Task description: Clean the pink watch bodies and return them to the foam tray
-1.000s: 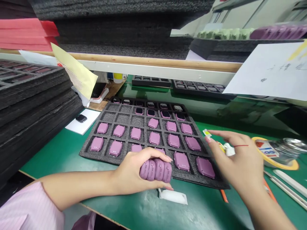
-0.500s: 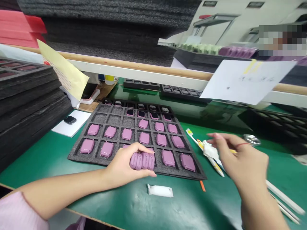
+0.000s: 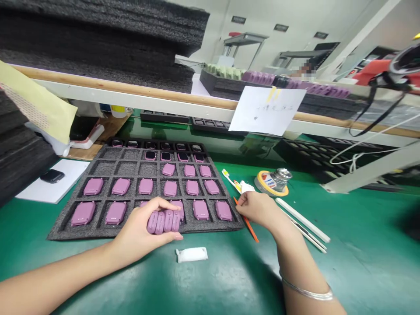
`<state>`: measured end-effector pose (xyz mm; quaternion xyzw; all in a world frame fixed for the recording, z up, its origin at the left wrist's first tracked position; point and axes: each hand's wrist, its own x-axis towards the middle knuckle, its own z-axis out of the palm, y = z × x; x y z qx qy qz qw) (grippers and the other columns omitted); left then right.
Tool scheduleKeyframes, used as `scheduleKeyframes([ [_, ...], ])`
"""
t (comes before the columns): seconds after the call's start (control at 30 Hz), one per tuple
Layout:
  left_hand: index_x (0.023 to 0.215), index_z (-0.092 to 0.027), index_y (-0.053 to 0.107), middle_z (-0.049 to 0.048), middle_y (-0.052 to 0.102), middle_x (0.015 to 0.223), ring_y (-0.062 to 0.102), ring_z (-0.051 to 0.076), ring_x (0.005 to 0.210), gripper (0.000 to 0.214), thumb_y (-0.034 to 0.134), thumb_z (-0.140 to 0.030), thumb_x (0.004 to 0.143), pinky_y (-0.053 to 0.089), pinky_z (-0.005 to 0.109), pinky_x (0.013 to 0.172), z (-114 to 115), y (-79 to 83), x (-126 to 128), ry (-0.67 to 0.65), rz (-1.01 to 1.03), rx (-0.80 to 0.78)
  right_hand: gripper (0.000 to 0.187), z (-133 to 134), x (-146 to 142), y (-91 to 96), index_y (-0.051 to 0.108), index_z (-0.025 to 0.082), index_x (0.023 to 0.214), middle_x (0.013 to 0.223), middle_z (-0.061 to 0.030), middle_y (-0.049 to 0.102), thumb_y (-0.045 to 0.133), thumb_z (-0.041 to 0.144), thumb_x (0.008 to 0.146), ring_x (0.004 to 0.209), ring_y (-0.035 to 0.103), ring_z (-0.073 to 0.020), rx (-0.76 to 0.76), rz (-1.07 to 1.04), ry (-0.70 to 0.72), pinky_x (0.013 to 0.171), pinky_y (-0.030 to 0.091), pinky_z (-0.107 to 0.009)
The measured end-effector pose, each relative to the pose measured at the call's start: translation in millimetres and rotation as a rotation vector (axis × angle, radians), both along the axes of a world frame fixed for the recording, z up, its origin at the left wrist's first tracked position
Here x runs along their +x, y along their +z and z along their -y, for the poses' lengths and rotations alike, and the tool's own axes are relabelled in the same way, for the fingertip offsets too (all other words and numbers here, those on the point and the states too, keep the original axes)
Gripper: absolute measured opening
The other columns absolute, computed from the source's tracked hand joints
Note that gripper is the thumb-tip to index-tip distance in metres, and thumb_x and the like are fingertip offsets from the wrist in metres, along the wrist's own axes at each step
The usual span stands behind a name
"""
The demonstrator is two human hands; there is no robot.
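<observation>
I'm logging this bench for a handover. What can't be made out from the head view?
Left hand: it and the stack of pink cases it grips hide the foam tray slots beneath.
Right hand: its fingers hide whether it holds the orange stick.
Paper note: the handwriting is too small and blurred to read.
Yellow tape roll: its label is too small to read.

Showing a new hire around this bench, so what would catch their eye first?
Most likely the dark foam tray in the middle of the green bench mat, its pockets holding rows of pink watch bodies. Next comes the left hand at the tray's front edge, clasping a stack of four of those bodies. Above on the left, thick sheets of dark foam are piled high.
</observation>
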<state>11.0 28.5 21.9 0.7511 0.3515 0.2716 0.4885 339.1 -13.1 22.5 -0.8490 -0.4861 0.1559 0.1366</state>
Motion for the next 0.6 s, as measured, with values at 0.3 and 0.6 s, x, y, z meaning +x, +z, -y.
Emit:
scheduleKeyframes([
  [0.3, 0.107, -0.028, 0.063, 0.0020, 0.074, 0.119, 0.068, 0.026, 0.115, 0.038, 0.082, -0.038, 0.075, 0.050, 0.046, 0.106, -2, -3.1, 0, 0.012, -0.034, 0.038, 0.044, 9, 70, 42.6, 0.055, 0.018, 0.100, 0.097, -0.0095, 0.072, 0.026, 0.051, 0.105, 0.078, 0.073, -0.0184, 0.825, 0.000, -0.417, 0.068, 0.058, -0.031],
  [0.6, 0.108, -0.028, 0.061, 0.0024, 0.074, 0.118, 0.069, 0.026, 0.114, 0.040, 0.082, -0.038, 0.076, 0.050, 0.047, 0.104, -2, -5.1, 0, 0.007, -0.025, 0.036, 0.041, 12, 106, 25.5, 0.065, 0.016, 0.091, 0.077, 0.0010, 0.065, 0.046, 0.050, 0.105, 0.067, 0.064, -0.0119, 0.760, 0.278, -0.184, 0.071, 0.055, -0.031],
])
